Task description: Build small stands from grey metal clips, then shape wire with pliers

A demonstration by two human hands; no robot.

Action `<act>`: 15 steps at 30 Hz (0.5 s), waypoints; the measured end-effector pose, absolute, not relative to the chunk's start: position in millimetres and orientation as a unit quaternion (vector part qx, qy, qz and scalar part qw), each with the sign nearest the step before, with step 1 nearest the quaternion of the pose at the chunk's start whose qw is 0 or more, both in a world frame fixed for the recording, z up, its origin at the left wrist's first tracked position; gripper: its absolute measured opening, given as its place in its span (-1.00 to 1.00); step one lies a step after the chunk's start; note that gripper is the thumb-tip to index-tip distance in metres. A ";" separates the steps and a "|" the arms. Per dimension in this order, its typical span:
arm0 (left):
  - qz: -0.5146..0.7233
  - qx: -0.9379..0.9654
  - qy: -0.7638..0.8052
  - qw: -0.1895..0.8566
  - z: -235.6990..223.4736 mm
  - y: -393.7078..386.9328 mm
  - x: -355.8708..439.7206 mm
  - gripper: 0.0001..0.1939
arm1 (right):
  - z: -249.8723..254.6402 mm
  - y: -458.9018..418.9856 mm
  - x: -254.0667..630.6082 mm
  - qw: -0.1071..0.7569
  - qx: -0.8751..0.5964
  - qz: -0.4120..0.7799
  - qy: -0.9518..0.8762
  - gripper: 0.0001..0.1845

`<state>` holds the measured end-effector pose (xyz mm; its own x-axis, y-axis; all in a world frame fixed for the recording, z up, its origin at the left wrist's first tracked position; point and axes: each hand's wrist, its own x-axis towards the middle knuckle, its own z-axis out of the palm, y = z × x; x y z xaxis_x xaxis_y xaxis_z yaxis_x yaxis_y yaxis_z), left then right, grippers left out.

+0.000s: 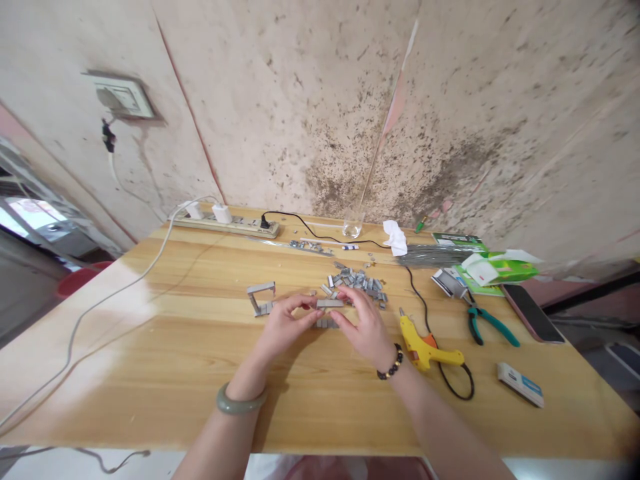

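Observation:
A short grey bar, which looks like a staple strip (330, 303), is held level above the table between both hands. My left hand (294, 315) pinches its left end between thumb and fingers. My right hand (361, 320) grips the right end the same way. Just below, another row of grey strips (327, 323) lies on the table, partly covered by the hands. To the left stands a small open rectangular frame (261, 299) built of similar grey pieces. Behind the right hand is a loose pile of grey strip pieces (357, 280).
A yellow glue gun (425, 347) lies right of my right forearm, its black cord looping around it. Further right are teal-handled pliers (493, 325), a phone (534, 313) and a small box (520, 385). Along the wall sit a power strip (230, 225), a clear cup (353, 227) and thin wires (440, 255).

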<state>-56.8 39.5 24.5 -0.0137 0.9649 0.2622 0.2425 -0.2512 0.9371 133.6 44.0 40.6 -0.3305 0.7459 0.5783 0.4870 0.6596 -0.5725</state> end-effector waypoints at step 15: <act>0.488 0.620 0.499 0.356 25.6 39.5 -57.8 -0.80 | 38.9 44.1 134.0 0.443 -0.387 0.164 -0.791 -0.67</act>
